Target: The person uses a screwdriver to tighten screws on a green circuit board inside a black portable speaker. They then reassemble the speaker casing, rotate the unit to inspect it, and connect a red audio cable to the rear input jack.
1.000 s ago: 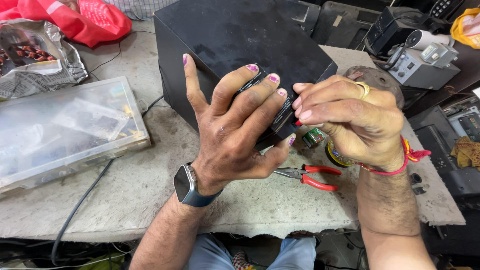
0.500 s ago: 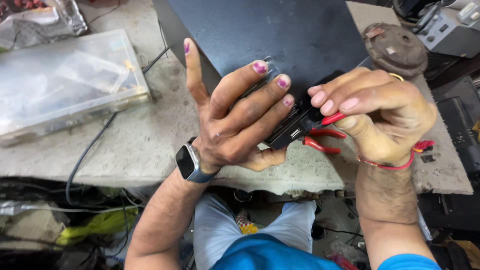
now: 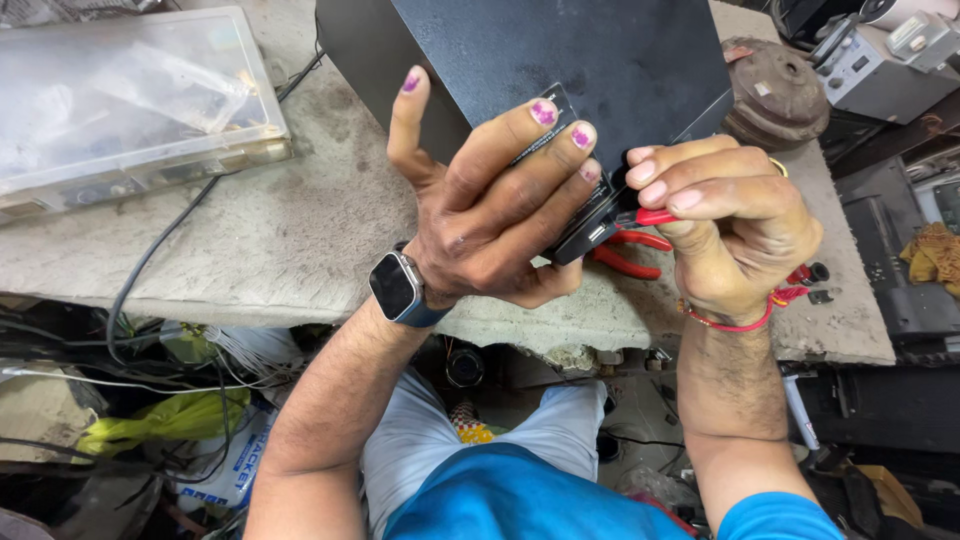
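- The left hand (image 3: 490,215) clasped a small black flat part (image 3: 585,225) at frame centre, above the bench edge (image 3: 300,250).
- The right hand (image 3: 725,215) pinched its end, fingertips bunched.
- A slipped pinch might have dropped it off the edge onto the cluttered floor.

At the centre of the frame the left hand (image 3: 490,215), a smartwatch (image 3: 397,287) on its wrist, holds a small black part (image 3: 590,225), fingers wrapped over it. The right hand (image 3: 735,225) pinches that part's end from the right, above red-handled pliers (image 3: 635,250) lying on the grey tabletop (image 3: 290,240). A large black box (image 3: 600,60) stands behind, and a clear plastic case (image 3: 120,100) sits at upper left.
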